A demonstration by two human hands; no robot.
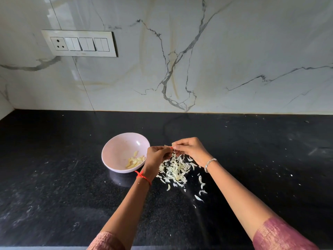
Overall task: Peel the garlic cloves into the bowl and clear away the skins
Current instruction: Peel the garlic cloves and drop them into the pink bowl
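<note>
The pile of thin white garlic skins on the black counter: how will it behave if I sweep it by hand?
The pile of thin, curled white garlic skins probably weighs almost nothing and may scatter; stray flakes already lie apart. The pieces look floppy, so they would likely crumple rather than slide on the polished black counter.

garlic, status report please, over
Left hand and right hand pinch a garlic piece between them. Peeled cloves in bowl. Skins heaped on counter, uncleared. No obstruction seen.
</note>
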